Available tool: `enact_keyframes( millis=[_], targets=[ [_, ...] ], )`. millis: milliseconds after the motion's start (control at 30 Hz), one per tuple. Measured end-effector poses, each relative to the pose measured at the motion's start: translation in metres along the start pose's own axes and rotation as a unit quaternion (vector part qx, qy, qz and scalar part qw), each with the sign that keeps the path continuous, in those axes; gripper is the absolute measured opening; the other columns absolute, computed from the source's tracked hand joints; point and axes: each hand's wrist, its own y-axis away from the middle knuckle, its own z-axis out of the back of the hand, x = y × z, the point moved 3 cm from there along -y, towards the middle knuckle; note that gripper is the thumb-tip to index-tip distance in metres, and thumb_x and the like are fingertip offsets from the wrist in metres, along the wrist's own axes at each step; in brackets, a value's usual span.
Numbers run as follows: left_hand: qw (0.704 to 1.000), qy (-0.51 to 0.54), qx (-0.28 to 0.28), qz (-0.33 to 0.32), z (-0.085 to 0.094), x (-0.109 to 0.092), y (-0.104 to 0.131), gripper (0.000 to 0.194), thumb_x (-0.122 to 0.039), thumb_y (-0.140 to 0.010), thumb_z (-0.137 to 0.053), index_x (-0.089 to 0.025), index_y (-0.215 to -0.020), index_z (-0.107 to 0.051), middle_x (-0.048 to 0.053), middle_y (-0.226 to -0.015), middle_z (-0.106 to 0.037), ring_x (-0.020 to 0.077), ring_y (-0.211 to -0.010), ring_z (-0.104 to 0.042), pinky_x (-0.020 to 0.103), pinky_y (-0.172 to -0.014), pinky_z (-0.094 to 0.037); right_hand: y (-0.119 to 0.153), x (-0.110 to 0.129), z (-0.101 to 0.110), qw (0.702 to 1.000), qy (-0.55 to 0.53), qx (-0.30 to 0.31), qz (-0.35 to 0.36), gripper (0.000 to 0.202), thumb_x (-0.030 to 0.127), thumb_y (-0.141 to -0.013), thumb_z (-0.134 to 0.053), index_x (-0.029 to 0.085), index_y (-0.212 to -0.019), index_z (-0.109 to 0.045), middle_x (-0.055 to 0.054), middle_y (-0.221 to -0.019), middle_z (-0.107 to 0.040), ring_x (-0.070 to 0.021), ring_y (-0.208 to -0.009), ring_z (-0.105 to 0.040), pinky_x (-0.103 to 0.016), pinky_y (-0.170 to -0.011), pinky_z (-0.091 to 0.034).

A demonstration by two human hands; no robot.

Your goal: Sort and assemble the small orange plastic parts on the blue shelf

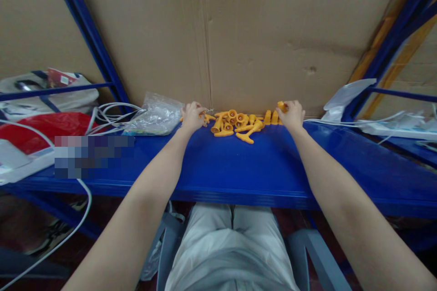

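Observation:
A heap of yellow plastic T-shaped pieces (235, 122) with hollow cup-like ends lies at the back of the blue shelf. My left hand (193, 116) is at the heap's left side, fingers bent together over small pieces (208, 119); what lies between the fingertips is too small to make out. My right hand (292, 114) pinches a yellow plastic piece (282, 106), raised above the shelf. Just left of that hand, upright yellow pieces (268, 117) stand in a short row. One T-shaped piece (251, 132) lies in front of the heap.
The blue shelf (239, 168) backs onto a cardboard wall (246, 36). A clear plastic bag (155, 116), white cables (116, 111) and a red bag (68, 127) lie to the left. White plastic (344, 100) stands at the right post. A pixelated patch hides something at left.

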Motion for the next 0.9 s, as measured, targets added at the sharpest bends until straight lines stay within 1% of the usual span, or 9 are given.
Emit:
enact_keyframes(
  millis=[100,233,300,400,533,633,767,833,900],
  targets=[
    [0.999,-0.030,0.017,0.004,0.004,-0.004,0.000,0.039,-0.014,-0.086,-0.050,-0.025,-0.107,-0.080,0.015,-0.116,-0.068,0.0360,-0.116,-0.057,0.057,-0.097,-0.042,0.001,-0.024,-0.001,0.996,-0.009,0.014,-0.083,0.037,0.036,-0.090,-0.059,0.017,-0.120,-0.068,-0.021,-0.127,-0.062,-0.0336,-0.119,-0.057,-0.052,-0.101,-0.043],
    [0.995,-0.070,0.075,0.007,-0.001,-0.003,0.003,0.043,-0.014,-0.086,-0.047,-0.024,-0.112,-0.081,0.017,-0.110,-0.068,0.0363,-0.114,-0.059,0.056,-0.095,-0.043,0.005,-0.046,-0.002,0.985,-0.023,0.040,-0.167,0.035,0.036,-0.087,-0.062,0.020,-0.116,-0.073,-0.017,-0.116,-0.069,-0.0316,-0.112,-0.062,-0.047,-0.097,-0.048],
    [0.991,-0.085,0.108,-0.004,-0.006,0.001,0.007,0.040,-0.015,-0.085,-0.051,-0.025,-0.108,-0.082,0.017,-0.110,-0.069,0.0373,-0.115,-0.059,0.058,-0.098,-0.042,0.008,-0.053,-0.001,0.978,-0.021,0.050,-0.202,0.034,0.036,-0.087,-0.064,0.021,-0.116,-0.074,-0.016,-0.114,-0.071,-0.0316,-0.112,-0.064,-0.048,-0.097,-0.049],
    [0.981,-0.095,0.166,-0.008,-0.015,0.009,0.011,0.038,-0.015,-0.082,-0.055,-0.029,-0.107,-0.081,0.014,-0.114,-0.070,0.0388,-0.121,-0.058,0.062,-0.105,-0.039,0.012,-0.060,-0.002,0.969,-0.013,0.072,-0.236,0.033,0.034,-0.087,-0.066,0.022,-0.118,-0.072,-0.015,-0.120,-0.072,-0.0323,-0.119,-0.064,-0.050,-0.100,-0.048],
    [0.973,-0.101,0.207,0.015,-0.018,0.011,0.013,0.038,-0.022,-0.082,-0.060,-0.032,-0.114,-0.078,0.013,-0.123,-0.068,0.0430,-0.129,-0.054,0.068,-0.107,-0.036,0.015,-0.064,-0.006,0.963,-0.004,0.112,-0.245,0.026,0.029,-0.088,-0.065,0.022,-0.112,-0.072,-0.016,-0.122,-0.072,-0.0350,-0.125,-0.063,-0.052,-0.101,-0.045],
    [0.970,-0.102,0.221,0.027,-0.020,0.009,0.012,0.034,-0.030,-0.083,-0.061,-0.032,-0.113,-0.078,0.013,-0.129,-0.066,0.0435,-0.132,-0.052,0.070,-0.108,-0.034,0.016,-0.064,-0.007,0.963,-0.005,0.119,-0.242,0.026,0.025,-0.087,-0.065,0.020,-0.111,-0.070,-0.018,-0.125,-0.071,-0.0356,-0.126,-0.062,-0.052,-0.102,-0.044],
    [0.972,-0.111,0.205,0.036,-0.023,0.009,0.009,0.027,-0.034,-0.085,-0.058,-0.024,-0.099,-0.078,0.014,-0.128,-0.069,0.0408,-0.127,-0.057,0.067,-0.107,-0.038,0.017,-0.064,-0.005,0.963,-0.013,0.093,-0.252,0.035,0.020,-0.083,-0.066,0.020,-0.118,-0.064,-0.018,-0.128,-0.070,-0.0348,-0.124,-0.063,-0.055,-0.103,-0.043],
    [0.974,-0.116,0.190,0.038,-0.024,0.011,0.009,0.025,-0.032,-0.085,-0.057,-0.023,-0.096,-0.077,0.014,-0.123,-0.071,0.0391,-0.123,-0.060,0.063,-0.105,-0.042,0.017,-0.064,-0.005,0.965,-0.008,0.089,-0.245,0.030,0.016,-0.082,-0.065,0.020,-0.112,-0.067,-0.017,-0.127,-0.071,-0.0352,-0.122,-0.064,-0.055,-0.102,-0.045],
    [0.974,-0.120,0.185,0.043,-0.023,0.012,0.010,0.025,-0.030,-0.085,-0.056,-0.023,-0.099,-0.076,0.015,-0.123,-0.071,0.0383,-0.123,-0.060,0.060,-0.105,-0.045,0.018,-0.064,-0.005,0.968,0.004,0.100,-0.231,0.021,0.016,-0.083,-0.062,0.020,-0.102,-0.071,-0.017,-0.126,-0.071,-0.0362,-0.122,-0.064,-0.055,-0.101,-0.047]
  ],
)
